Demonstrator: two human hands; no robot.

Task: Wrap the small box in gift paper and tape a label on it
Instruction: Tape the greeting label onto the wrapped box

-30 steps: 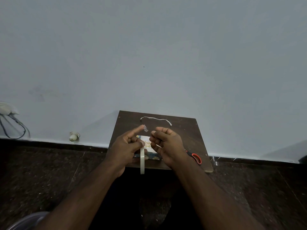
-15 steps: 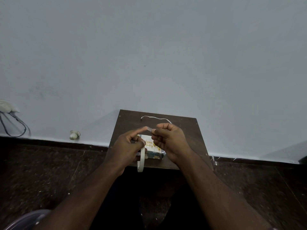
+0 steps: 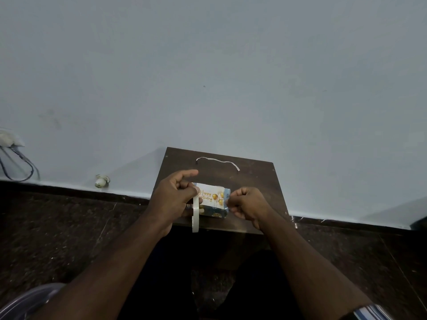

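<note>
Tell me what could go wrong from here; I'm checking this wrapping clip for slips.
The tape roll hangs from the left hand beside the wrapped box, so it may swing and tug the tape crooked. The right hand pinches at the box's right end; the label could shift. The box sits near the small table front edge.

A plain pale grey-blue wall (image 3: 208, 65) fills the upper two thirds of the frame, evenly and dimly lit, with faint smudges at mid left. A dark skirting band (image 3: 69, 190) runs along its base. The floor (image 3: 57, 227) is dark speckled stone, occupying the lower third. A small dark brown wooden table (image 3: 254, 179) stands against the wall at centre. At the left edge, a white wall fitting (image 3: 8, 139) with dangling dark cables (image 3: 20, 167). A small white object (image 3: 101, 180) sits at the wall base, lower left.
</note>
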